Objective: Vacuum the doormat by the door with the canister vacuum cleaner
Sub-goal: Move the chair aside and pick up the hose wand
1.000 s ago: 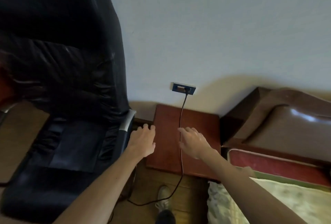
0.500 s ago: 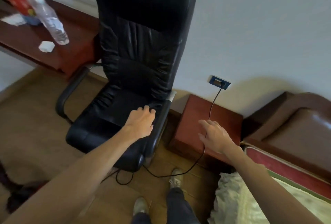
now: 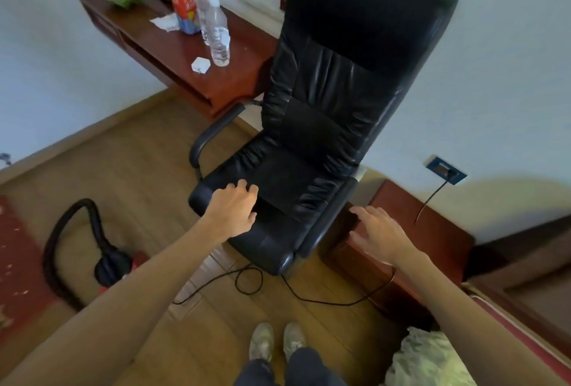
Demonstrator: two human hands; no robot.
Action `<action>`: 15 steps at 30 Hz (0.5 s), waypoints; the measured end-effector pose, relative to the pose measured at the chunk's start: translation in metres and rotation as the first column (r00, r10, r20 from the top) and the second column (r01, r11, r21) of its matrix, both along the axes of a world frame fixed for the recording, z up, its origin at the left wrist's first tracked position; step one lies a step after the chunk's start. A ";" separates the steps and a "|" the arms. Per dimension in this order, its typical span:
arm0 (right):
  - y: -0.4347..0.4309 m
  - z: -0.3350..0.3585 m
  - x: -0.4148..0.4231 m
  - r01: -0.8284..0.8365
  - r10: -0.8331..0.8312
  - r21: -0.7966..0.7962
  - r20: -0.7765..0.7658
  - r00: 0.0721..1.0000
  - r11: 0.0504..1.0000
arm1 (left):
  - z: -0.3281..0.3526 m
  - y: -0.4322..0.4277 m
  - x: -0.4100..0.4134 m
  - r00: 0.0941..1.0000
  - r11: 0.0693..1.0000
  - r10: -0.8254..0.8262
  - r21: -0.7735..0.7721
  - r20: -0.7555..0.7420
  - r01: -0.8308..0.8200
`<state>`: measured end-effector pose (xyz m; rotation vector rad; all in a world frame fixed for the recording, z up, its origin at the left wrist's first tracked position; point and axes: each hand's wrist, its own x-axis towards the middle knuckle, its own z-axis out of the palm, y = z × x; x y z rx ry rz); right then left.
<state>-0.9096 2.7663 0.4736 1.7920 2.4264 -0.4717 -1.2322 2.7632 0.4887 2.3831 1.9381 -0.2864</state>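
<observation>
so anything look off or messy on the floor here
The black power cord trails loose from the wall socket across the wooden floor, looping just ahead of the person's shoes, a likely trip hazard. The vacuum hose also curls loosely at the left. Nothing looks spilled or broken.

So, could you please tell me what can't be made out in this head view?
- Vacuum cleaner: the left forearm covers most of its body.
- Hose: its far end is hidden by the same forearm, so no nozzle shows.
- Power cord: hidden partway behind the right hand.
- Red mat: cut off by the left edge.
</observation>
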 end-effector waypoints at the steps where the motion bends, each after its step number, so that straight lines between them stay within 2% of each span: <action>1: 0.004 0.000 -0.006 -0.022 0.022 -0.003 0.003 1.000 1.000 | 0.000 -0.005 -0.008 1.000 1.000 0.029 -0.007 0.011 -0.029; 9: 0.039 -0.002 -0.065 -0.272 0.272 -0.017 0.003 0.962 0.962 | -0.001 -0.050 -0.052 0.956 0.959 0.278 -0.086 0.091 -0.271; 15: 0.050 -0.004 -0.104 -0.456 0.455 -0.017 -0.011 0.890 0.890 | -0.007 -0.096 -0.057 0.860 0.858 0.508 -0.119 0.059 -0.499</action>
